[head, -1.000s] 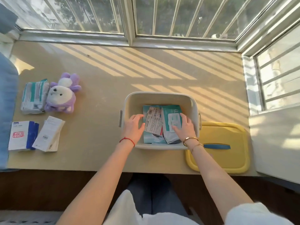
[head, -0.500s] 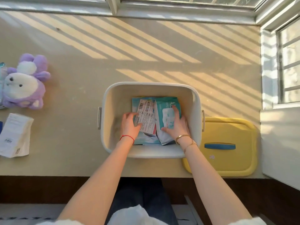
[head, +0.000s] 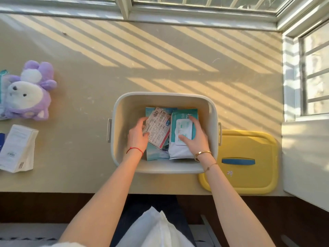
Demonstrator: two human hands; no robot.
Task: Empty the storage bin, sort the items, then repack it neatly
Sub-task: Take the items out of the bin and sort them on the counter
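bin (head: 212, 111) mid-table, near edge | left hand (head: 138, 138) inside, fingers gripping left edge of printed packet (head: 157, 128) | right hand (head: 195, 138) spread flat on wipes pack (head: 179, 148), right of packet | yellow lid (head: 249, 175) right of bin | plush (head: 28, 95), box (head: 17, 148) far left
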